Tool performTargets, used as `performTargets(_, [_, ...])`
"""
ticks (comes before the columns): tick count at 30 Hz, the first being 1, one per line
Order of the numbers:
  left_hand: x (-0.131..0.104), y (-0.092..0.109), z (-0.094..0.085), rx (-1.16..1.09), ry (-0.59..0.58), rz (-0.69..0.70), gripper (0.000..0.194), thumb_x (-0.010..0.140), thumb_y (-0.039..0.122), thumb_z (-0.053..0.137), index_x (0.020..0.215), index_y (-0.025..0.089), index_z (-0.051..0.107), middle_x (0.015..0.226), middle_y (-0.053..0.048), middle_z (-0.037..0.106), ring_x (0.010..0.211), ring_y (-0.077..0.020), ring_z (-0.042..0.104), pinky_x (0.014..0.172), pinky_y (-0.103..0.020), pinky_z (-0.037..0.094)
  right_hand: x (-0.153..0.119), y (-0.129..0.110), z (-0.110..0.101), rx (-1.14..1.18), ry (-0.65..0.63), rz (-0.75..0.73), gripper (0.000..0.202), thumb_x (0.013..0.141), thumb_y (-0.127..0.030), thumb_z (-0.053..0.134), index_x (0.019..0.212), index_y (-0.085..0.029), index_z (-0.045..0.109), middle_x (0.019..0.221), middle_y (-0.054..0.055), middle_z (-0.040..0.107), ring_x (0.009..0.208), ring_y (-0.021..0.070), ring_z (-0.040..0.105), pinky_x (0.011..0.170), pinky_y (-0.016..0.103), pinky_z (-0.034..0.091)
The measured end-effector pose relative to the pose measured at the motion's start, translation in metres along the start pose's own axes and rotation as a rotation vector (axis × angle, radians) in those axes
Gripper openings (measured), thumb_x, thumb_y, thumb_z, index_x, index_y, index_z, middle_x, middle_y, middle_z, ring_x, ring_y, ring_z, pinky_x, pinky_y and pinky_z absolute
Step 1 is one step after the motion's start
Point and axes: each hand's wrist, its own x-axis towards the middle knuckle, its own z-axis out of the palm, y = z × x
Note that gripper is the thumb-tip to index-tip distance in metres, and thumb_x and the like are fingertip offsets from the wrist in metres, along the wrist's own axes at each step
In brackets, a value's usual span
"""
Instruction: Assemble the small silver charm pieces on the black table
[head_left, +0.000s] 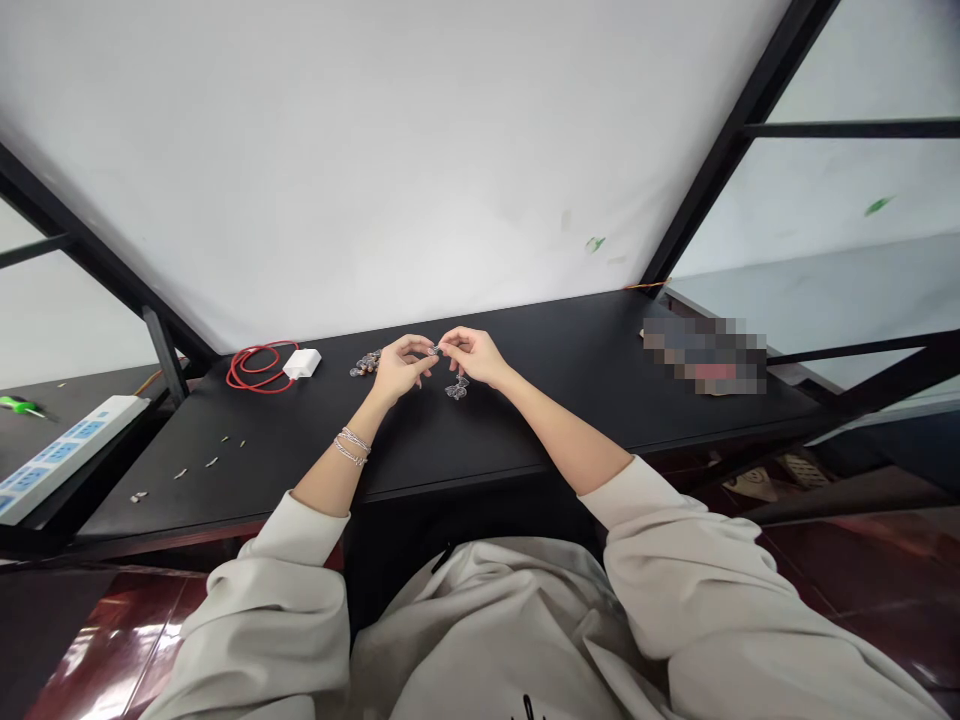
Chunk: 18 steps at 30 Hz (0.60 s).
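Over the black tabletop (525, 400), my left hand (401, 368) and my right hand (477, 356) meet fingertip to fingertip. Both are closed in a pinch on one small clear piece (436, 350), too tiny for me to tell its kind. Just below my right hand lies a little heap of clear, shiny pieces (456, 387). Beside my left hand, on its left, is a cluster of small clear and brownish pieces (364, 363). My fingers cover part of the held piece.
A white charger plug (302, 364) with a coiled red cable (241, 370) sits at the left. Several small scraps (212, 462) lie nearer the front-left edge. Beyond are a white power strip (71, 455) and a green-handled tool (21, 405). A blurred-out item (705, 357) rests at the right.
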Motion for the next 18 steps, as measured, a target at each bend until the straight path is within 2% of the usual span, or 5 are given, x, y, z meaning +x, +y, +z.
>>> performTargets(7, [0.001,-0.009,-0.002,0.052,-0.112,-0.013,0.039,0.068,0.039,0.088,0.092,0.014,0.070,0.082,-0.007,0.072,0.054,-0.0128,0.063,0.038,-0.021,0.045,-0.001,0.001,0.000,-0.038,-0.003,0.020,0.019,0.085,-0.035,0.072,0.088,-0.016,0.069,0.062,0.000,0.062,0.052,0.0131,0.060,0.040,0.020,0.045])
performTargets(10, [0.002,-0.008,-0.004,0.103,-0.138,-0.035,0.037,0.066,0.037,0.089,0.090,0.015,0.070,0.081,-0.007,0.072,0.054,-0.0133,0.063,0.039,-0.021,0.045,-0.002,0.000,0.001,-0.061,-0.033,0.032,0.021,0.083,-0.037,0.073,0.089,-0.016,0.070,0.064,0.001,0.064,0.054,0.0135,0.061,0.042,0.021,0.045])
performTargets(13, [0.005,-0.009,-0.009,0.147,-0.113,-0.036,0.037,0.062,0.035,0.090,0.086,0.015,0.071,0.083,-0.007,0.072,0.052,-0.0124,0.061,0.038,-0.021,0.043,-0.002,0.001,0.000,-0.106,-0.056,0.000,0.024,0.083,-0.038,0.072,0.094,-0.016,0.072,0.072,0.002,0.069,0.054,0.0121,0.060,0.047,0.023,0.046])
performTargets(18, [0.014,-0.014,-0.027,0.190,-0.016,-0.049,0.035,0.057,0.033,0.091,0.082,0.017,0.071,0.088,-0.007,0.073,0.049,-0.0106,0.057,0.039,-0.023,0.042,0.002,0.003,-0.007,-0.335,0.069,-0.033,0.022,0.083,-0.036,0.074,0.095,-0.017,0.076,0.078,0.003,0.072,0.062,0.0130,0.061,0.062,0.027,0.050])
